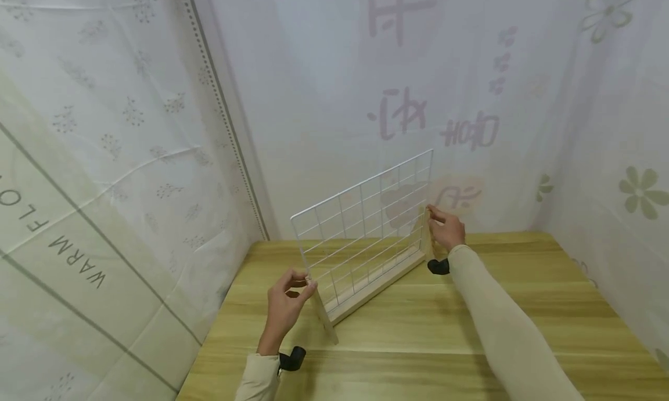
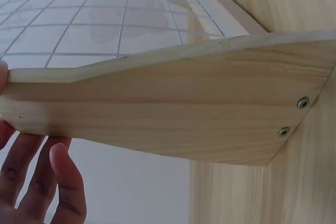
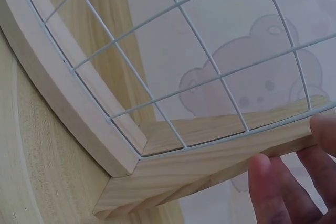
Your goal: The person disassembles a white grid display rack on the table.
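Note:
A rack stands on the table, made of a white wire grid panel (image 1: 360, 185) set between wooden side boards and a wooden crossbar (image 1: 378, 286). My left hand (image 1: 284, 305) pinches the upper end of the left side board (image 2: 157, 108), its thumb and fingers on opposite edges. Two metal bolts (image 2: 303, 103) show near that board's lower end. At the other side, my right hand (image 1: 448, 230) grips the top of the right side board (image 3: 210, 174) between thumb and fingers. The grid's lower edge meets the crossbar, seen close in the right wrist view.
The wood-grain table (image 1: 407, 354) extends around the rack. A printed white curtain (image 1: 324, 87) hangs behind it, with further patterned cloth (image 1: 130, 174) at the left and right sides. Each wrist carries a black camera (image 1: 292, 359).

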